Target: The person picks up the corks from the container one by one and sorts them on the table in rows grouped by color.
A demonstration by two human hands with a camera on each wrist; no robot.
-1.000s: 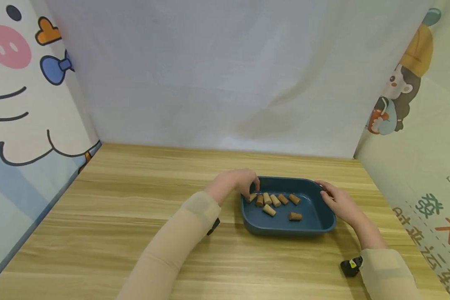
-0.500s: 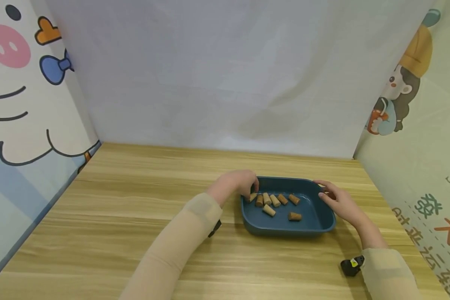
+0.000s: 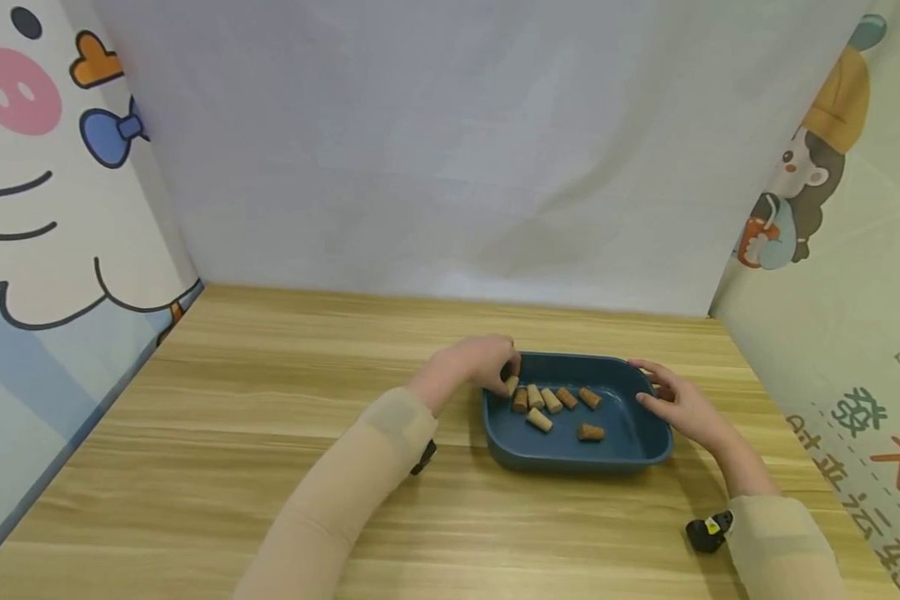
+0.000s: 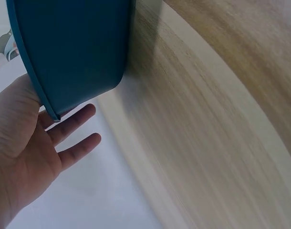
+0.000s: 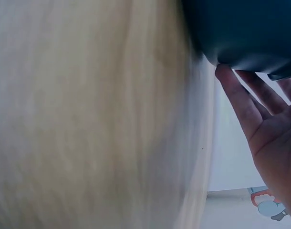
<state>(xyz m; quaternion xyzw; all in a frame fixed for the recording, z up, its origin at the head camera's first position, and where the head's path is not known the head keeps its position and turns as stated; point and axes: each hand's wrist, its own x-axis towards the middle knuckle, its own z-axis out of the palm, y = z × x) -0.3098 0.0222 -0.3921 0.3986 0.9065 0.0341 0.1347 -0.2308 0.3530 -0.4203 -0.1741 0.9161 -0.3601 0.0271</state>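
Note:
A dark blue rectangular tray stands on the table with several short cork stoppers in it, some pale, some brown. At its back left corner my left hand reaches over the rim. Thumb and finger pinch a pale cork stopper, tilted up and partly hidden by the fingers. A brown cork stopper lies just beside it. My right hand rests on the right rim, thumb over the inside and fingers along the outside. In the right wrist view the fairly straight fingers touch the tray's outer wall.
Most other stoppers lie in a loose row near the back of the tray; a pale cork stopper and a brown cork stopper lie nearer the front. The wooden table ends at a pale cloth backdrop. Printed panels flank both sides.
The pale cork stopper at the left has been tipped up between my left fingers, and that hand has risen slightly. My right hand has shifted a little along the rim; the tray stays put.

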